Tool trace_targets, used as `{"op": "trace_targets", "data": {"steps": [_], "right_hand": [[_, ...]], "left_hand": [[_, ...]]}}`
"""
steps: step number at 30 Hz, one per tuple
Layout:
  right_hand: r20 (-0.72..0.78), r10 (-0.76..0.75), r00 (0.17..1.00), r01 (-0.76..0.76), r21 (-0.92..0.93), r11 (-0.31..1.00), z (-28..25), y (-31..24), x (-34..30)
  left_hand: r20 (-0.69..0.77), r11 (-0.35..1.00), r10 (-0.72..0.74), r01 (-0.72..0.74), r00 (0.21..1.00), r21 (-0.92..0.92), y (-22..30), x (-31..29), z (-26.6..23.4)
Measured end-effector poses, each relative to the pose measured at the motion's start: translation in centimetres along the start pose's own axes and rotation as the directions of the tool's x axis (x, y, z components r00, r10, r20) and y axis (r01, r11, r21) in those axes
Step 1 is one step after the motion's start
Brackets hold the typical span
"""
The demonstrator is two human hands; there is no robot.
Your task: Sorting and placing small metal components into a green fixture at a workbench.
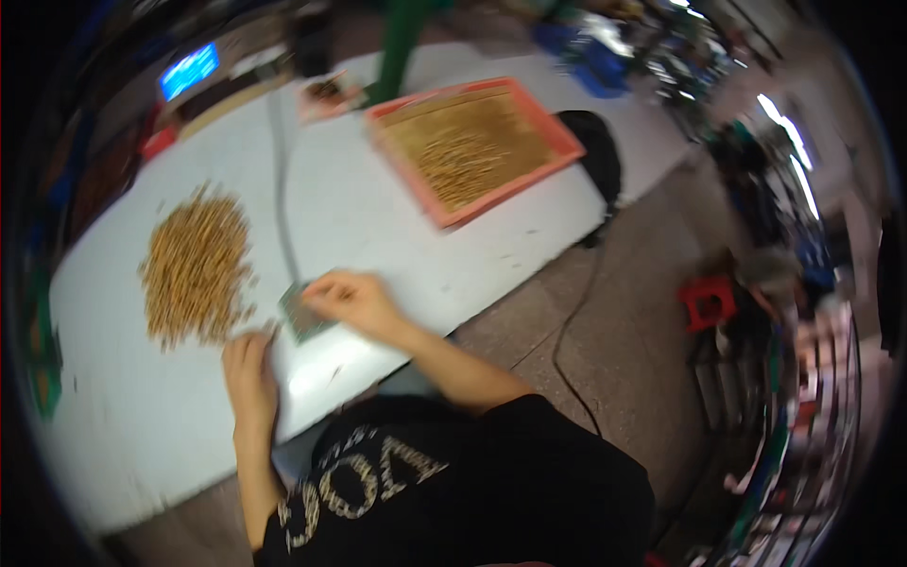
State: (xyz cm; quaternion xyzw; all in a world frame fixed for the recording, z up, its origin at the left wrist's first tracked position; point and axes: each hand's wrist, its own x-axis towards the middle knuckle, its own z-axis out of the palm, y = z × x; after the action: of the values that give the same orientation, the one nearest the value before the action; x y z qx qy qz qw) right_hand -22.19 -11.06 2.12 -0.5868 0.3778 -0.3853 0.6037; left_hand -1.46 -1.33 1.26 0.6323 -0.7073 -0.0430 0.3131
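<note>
Head view: right hand (351, 300) at green plate (299, 317).

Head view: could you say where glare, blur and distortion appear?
Head view: a glare patch brightens the smooth white tabletop beside the bare left hand; head view: the bare right hand looks blurred; head view: the tabletop's left edge bows outward.

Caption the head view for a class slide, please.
Left hand beside a pile of brown stick-like pieces, right hand over a green plate.
</note>
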Motion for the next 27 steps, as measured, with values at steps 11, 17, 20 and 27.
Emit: {"op": "trace_targets", "data": {"steps": [11,17,20,27], "right_hand": [[-0.055,-0.13,0.99,0.119,-0.167,0.979,0.0,0.3,-0.4],[0.004,-0.325,0.946,0.302,-0.38,0.874,0.1,0.1,0.1],[0.021,-0.358,0.933,0.332,-0.431,0.839,0.3,-0.3,0.1],[0.074,-0.419,0.905,0.39,-0.54,0.746,0.6,-0.8,0.2]], "left_hand": [[-0.088,0.989,0.072,-0.06,0.994,0.138,0.2,0.0,1.0],[-0.094,0.996,0.048,-0.04,0.994,0.08,0.9,0.3,1.1],[-0.104,0.997,0.05,-0.043,0.993,0.066,1.0,0.6,1.2],[-0.067,0.988,0.041,-0.031,0.997,0.151,0.8,0.5,1.8]]}}
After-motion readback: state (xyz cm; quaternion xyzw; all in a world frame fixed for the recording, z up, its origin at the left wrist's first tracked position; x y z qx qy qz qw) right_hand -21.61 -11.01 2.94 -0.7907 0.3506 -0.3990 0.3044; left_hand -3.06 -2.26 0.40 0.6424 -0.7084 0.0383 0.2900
